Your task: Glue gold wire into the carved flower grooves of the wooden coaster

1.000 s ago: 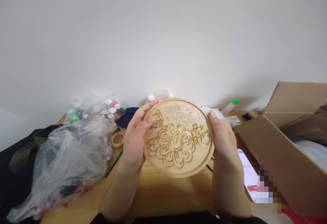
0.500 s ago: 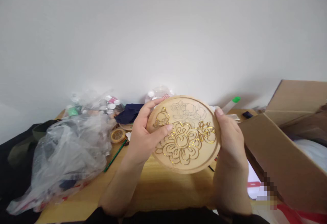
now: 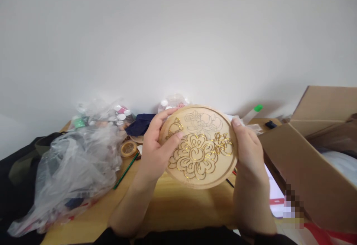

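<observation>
A round wooden plate (image 3: 224, 168) with a raised rim is held up and tilted towards me above the table. Gold wire-like outlines form a large flower and smaller motifs on its face, while the upper part carries only thin dark drawn lines. My left hand (image 3: 160, 140) grips the left edge, its thumb lying over the face beside the gold lines and its fingers partly hidden behind. On the opposite edge, my right hand (image 3: 248, 144) is closed, thumb on the rim and most fingers out of sight behind the plate.
Clear plastic bags (image 3: 80, 163) and small bottles (image 3: 122, 118) crowd the left of the table (image 3: 178, 211). A roll of tape (image 3: 128, 149) and a green pencil (image 3: 126, 170) lie nearby. At right stand an open cardboard box (image 3: 315, 174), a phone (image 3: 275, 193) and a green-capped tube (image 3: 252, 113).
The plate and both hands have shifted very slightly to the left, and the plate has turned a little. Both hands keep their hold.
</observation>
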`<state>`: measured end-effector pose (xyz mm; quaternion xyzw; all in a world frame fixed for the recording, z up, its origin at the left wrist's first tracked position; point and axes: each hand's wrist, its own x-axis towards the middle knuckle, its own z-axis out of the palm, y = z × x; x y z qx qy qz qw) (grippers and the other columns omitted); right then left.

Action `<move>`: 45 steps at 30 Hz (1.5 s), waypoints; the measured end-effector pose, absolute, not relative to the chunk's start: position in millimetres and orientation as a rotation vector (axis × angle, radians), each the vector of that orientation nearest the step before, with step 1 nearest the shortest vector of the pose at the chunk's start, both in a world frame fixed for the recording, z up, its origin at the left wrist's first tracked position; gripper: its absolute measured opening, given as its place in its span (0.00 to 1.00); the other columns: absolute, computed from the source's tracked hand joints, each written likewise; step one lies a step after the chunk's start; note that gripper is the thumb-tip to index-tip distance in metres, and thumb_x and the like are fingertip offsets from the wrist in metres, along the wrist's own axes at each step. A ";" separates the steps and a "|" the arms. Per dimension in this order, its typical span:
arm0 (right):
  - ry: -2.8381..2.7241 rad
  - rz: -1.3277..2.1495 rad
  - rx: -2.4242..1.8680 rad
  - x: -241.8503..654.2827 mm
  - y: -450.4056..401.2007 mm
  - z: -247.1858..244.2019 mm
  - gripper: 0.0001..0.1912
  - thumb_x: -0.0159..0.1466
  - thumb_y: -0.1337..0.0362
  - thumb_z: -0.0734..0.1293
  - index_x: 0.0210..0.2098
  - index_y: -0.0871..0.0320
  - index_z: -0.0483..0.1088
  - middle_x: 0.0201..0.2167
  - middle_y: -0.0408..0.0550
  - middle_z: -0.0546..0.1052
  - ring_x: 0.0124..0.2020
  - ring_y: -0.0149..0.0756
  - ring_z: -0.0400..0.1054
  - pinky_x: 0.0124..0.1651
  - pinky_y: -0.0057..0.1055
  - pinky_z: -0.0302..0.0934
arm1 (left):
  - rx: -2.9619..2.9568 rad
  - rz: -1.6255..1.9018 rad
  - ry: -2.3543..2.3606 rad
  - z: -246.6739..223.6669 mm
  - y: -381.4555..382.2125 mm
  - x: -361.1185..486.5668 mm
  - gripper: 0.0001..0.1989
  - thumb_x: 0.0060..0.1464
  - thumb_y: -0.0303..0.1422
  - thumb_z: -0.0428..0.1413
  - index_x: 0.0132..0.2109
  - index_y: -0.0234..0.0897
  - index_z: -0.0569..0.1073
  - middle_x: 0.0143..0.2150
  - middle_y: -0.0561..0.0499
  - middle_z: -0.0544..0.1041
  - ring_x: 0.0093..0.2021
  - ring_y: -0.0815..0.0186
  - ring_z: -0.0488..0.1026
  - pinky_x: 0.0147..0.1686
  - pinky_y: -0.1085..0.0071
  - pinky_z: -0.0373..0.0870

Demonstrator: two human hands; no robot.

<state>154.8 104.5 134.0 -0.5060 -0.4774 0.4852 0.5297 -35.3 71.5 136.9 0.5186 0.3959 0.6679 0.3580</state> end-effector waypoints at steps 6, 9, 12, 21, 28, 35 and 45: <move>-1.179 0.985 -1.233 153.8 107.6 128.6 0.25 0.61 0.43 0.66 0.19 0.54 0.64 0.16 0.42 0.64 0.21 0.30 0.59 0.23 0.30 0.55 | 1.301 1.730 0.988 136.7 73.1 -35.9 0.17 0.54 0.30 0.59 0.51 0.46 0.73 0.56 0.53 0.76 0.58 0.59 0.72 0.61 0.56 0.70; -1.306 0.840 -1.199 153.7 109.5 127.6 0.25 0.63 0.44 0.64 0.19 0.56 0.60 0.18 0.41 0.62 0.22 0.28 0.55 0.24 0.29 0.52 | 1.302 1.734 0.979 137.5 73.5 -36.2 0.16 0.55 0.29 0.59 0.51 0.46 0.73 0.56 0.54 0.76 0.58 0.59 0.72 0.61 0.57 0.69; -1.436 0.745 -1.210 152.4 110.3 130.3 0.25 0.66 0.47 0.60 0.20 0.56 0.55 0.19 0.40 0.58 0.22 0.27 0.53 0.24 0.28 0.51 | 1.316 1.735 0.997 137.4 74.2 -37.4 0.16 0.55 0.29 0.58 0.51 0.47 0.74 0.56 0.55 0.76 0.59 0.60 0.72 0.62 0.57 0.68; -1.557 0.612 -1.264 149.0 110.3 134.0 0.25 0.68 0.49 0.56 0.20 0.55 0.50 0.18 0.39 0.55 0.21 0.26 0.50 0.23 0.27 0.47 | 1.379 1.725 1.061 138.0 72.5 -37.3 0.16 0.56 0.30 0.59 0.52 0.47 0.73 0.56 0.55 0.76 0.59 0.60 0.72 0.62 0.58 0.68; -1.613 0.888 -1.168 152.5 107.2 135.4 0.22 0.62 0.43 0.65 0.28 0.57 0.69 0.25 0.43 0.72 0.28 0.31 0.66 0.29 0.28 0.60 | 1.416 1.749 1.044 136.8 71.6 -38.9 0.16 0.57 0.31 0.58 0.52 0.47 0.73 0.56 0.54 0.76 0.58 0.60 0.72 0.60 0.59 0.70; -1.594 1.021 -1.163 150.9 104.0 141.1 0.18 0.56 0.51 0.73 0.39 0.56 0.75 0.31 0.45 0.79 0.31 0.34 0.72 0.30 0.29 0.66 | 1.448 1.743 1.097 139.1 70.4 -39.5 0.16 0.57 0.31 0.58 0.52 0.46 0.72 0.56 0.53 0.75 0.57 0.59 0.73 0.60 0.58 0.71; -1.606 1.020 -1.193 151.8 103.7 143.4 0.18 0.56 0.51 0.73 0.38 0.57 0.74 0.30 0.45 0.79 0.31 0.34 0.73 0.28 0.28 0.66 | 1.553 1.719 1.219 142.5 70.8 -40.1 0.17 0.54 0.31 0.60 0.52 0.43 0.72 0.56 0.51 0.75 0.56 0.59 0.73 0.56 0.60 0.74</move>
